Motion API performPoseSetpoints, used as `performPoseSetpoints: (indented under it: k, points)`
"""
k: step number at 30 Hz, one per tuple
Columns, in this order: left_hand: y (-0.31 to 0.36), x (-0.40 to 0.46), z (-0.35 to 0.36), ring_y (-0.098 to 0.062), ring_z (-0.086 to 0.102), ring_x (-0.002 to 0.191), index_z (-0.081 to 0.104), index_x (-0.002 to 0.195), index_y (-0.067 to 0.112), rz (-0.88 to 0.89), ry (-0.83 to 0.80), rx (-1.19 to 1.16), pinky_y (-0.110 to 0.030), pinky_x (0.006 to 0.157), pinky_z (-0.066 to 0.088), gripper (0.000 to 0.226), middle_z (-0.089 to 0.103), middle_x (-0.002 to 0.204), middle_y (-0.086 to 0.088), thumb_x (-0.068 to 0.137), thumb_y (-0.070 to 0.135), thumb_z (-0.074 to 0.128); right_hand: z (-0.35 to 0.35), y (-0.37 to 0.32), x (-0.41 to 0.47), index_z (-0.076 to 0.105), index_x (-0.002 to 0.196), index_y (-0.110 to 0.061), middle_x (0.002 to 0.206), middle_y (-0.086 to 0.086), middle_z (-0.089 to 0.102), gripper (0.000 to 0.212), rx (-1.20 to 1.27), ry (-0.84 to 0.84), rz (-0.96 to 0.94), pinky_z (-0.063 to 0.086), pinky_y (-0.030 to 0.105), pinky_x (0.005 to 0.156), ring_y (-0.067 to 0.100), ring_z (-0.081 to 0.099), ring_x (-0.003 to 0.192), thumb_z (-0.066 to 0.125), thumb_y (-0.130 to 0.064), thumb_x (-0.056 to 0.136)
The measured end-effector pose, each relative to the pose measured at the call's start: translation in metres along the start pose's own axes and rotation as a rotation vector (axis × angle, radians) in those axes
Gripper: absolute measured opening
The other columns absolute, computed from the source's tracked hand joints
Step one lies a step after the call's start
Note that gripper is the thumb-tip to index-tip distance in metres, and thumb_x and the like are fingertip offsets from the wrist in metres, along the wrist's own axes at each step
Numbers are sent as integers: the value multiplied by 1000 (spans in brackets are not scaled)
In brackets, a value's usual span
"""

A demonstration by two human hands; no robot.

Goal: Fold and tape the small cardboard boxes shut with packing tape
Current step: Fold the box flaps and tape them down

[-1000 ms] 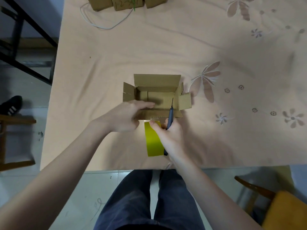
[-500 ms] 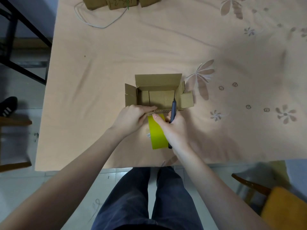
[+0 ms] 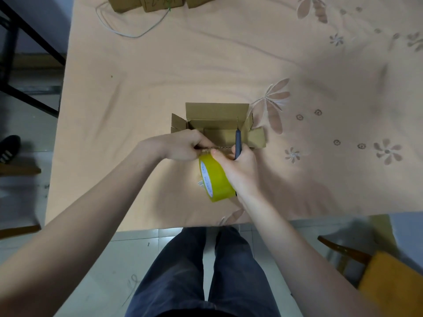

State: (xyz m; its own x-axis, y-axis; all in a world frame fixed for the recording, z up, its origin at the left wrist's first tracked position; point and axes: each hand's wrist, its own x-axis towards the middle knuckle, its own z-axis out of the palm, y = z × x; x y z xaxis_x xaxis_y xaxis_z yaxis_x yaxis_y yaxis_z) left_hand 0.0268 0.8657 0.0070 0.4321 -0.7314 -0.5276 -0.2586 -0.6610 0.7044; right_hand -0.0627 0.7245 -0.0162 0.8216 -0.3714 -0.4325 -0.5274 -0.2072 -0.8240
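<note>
A small open cardboard box [image 3: 217, 124] stands mid-table with its far and side flaps raised. My left hand [image 3: 178, 145] grips the box's near flap at its edge, fingers curled over it. My right hand [image 3: 238, 165] holds a yellow roll of packing tape [image 3: 214, 179] against the near side of the box, together with a dark blue cutter [image 3: 238, 143] that points up over the box's opening. The near wall of the box is hidden behind both hands.
Several closed cardboard boxes [image 3: 146, 2] sit at the table's far edge with a white cord [image 3: 128, 30] looped beside them. The table wears a peach flowered cloth [image 3: 320, 76]. A wooden chair with a yellow cushion [image 3: 393, 282] stands lower right.
My left hand slid from inside the box back onto the near flap's edge. The tape roll and my right hand rose closer against the box's near side.
</note>
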Motion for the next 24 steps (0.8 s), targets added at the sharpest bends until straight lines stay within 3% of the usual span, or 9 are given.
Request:
performPoseSetpoints:
  k: [2,3,5,7,9,14,17,21,24]
  points:
    - [3,0,-2,-17,57,102,62,123,21,-30,-71,-110,-36,97,44,38,66,116,-7,92,6,46,-2,-2,1,57,92,-10,79,-1,56,38,12,3,-5,50,41,79,28,63,88,77,-36,74]
    - [4,0,-1,-18,55,102,61,125,23,-56,-85,-182,-38,101,41,45,64,116,-3,86,5,46,-3,-3,2,58,96,-8,81,1,57,40,18,14,-10,51,40,79,28,64,89,77,-35,74]
    - [2,2,2,-11,47,87,63,113,21,-124,-61,-358,-34,88,37,46,56,99,1,71,14,46,-6,-5,4,59,97,-7,82,2,61,39,6,29,-29,50,38,78,26,64,87,77,-33,75]
    - [-2,1,9,-4,50,84,65,101,24,-163,-2,-488,-25,86,37,24,59,95,8,82,34,55,-7,-5,3,60,96,-7,86,4,65,39,-19,25,-49,51,38,79,24,64,86,77,-34,75]
    - [-7,0,16,4,57,94,70,106,23,-82,68,-467,-9,86,41,34,68,106,12,92,48,51,-8,-4,2,60,99,-6,91,8,67,41,-40,8,-55,53,38,79,24,65,88,75,-37,77]
    - [-9,1,25,14,56,84,64,120,17,47,184,-352,-5,77,42,27,66,97,15,98,20,47,-12,1,-3,52,88,-11,79,1,56,31,-49,-32,-50,48,36,73,24,60,83,64,-40,88]
    - [-6,7,28,5,51,65,68,99,9,71,327,-97,-15,63,36,27,60,74,12,100,22,44,-18,0,-6,50,85,-21,76,-5,54,23,37,-105,-22,47,27,69,11,59,76,62,-41,89]
    - [-3,13,30,-28,60,81,66,108,6,24,487,110,-29,70,40,32,68,91,-11,102,23,39,-26,3,-7,57,105,3,96,23,64,42,8,-226,-1,52,37,77,27,65,86,75,-25,80]
    - [0,17,28,-35,60,85,64,109,6,9,531,156,-34,71,42,32,69,93,-15,102,23,38,-29,7,-12,53,107,2,95,22,63,43,-74,-238,-71,51,35,77,25,63,83,73,-25,82]
